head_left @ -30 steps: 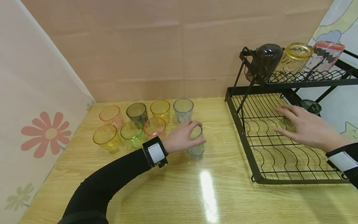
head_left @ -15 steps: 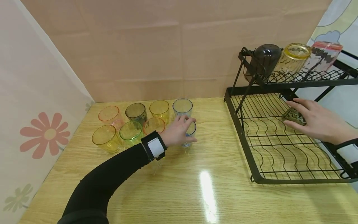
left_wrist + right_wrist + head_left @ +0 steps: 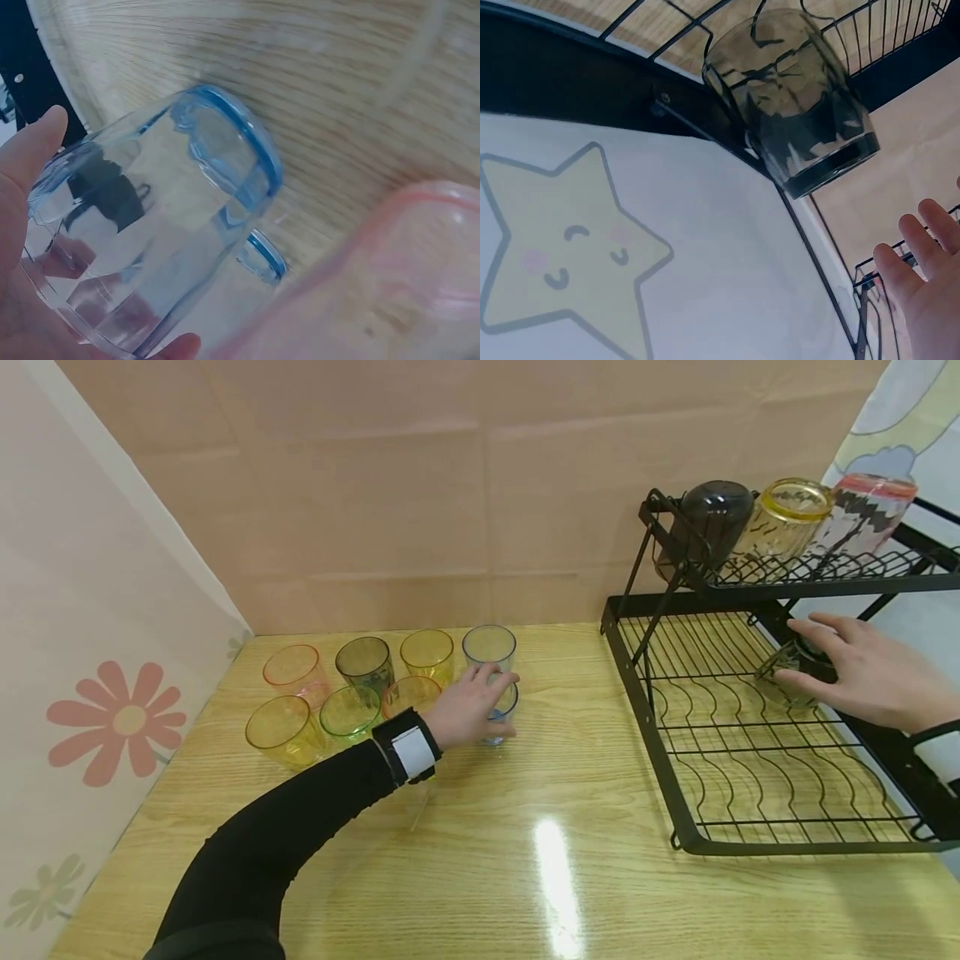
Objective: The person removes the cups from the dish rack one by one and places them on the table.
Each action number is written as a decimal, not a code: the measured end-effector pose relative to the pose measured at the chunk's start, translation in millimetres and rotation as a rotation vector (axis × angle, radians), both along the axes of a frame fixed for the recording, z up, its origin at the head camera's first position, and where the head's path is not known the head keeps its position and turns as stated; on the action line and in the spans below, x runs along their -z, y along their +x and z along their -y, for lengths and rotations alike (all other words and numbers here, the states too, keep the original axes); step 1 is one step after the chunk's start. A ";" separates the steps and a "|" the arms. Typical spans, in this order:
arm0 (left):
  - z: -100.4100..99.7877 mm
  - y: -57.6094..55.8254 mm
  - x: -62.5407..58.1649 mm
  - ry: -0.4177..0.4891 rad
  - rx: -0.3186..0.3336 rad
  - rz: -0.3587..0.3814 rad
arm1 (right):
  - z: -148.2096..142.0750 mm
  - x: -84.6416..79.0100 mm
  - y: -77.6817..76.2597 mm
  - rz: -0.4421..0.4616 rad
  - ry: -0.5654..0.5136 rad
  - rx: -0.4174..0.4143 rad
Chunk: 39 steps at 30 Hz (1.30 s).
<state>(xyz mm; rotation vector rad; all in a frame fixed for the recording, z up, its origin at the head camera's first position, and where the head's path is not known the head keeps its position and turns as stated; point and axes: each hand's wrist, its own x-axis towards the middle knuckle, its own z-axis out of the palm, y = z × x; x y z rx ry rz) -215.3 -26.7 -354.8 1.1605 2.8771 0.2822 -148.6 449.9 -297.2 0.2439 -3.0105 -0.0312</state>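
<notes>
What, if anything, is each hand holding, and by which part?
The left hand holds the nearer clear glass around its rim end, perhaps loosely; the right hand holds nothing.

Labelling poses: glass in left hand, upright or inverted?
Upright: the glass has its rim at the left hand, thick base toward the table.

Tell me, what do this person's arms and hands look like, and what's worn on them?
The left hand and right hand are bare, without gloves. The left sleeve is long, black and close-fitting, ending at a black wristband with a white rectangular patch. A similar black-and-white band sits at the other wrist, cut off by the picture's edge.
</notes>
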 end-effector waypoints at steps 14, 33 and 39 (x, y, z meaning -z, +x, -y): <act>3.1 0.5 -19.0 -0.181 0.080 -0.233 | -19.4 1.2 -15.8 0.023 0.018 0.081; -61.1 43.9 -39.2 -0.137 0.130 -0.292 | -27.1 7.0 -30.5 0.049 -0.015 0.137; -78.3 55.7 -39.1 -0.117 0.114 -0.283 | -33.3 7.4 -36.8 0.033 0.000 0.171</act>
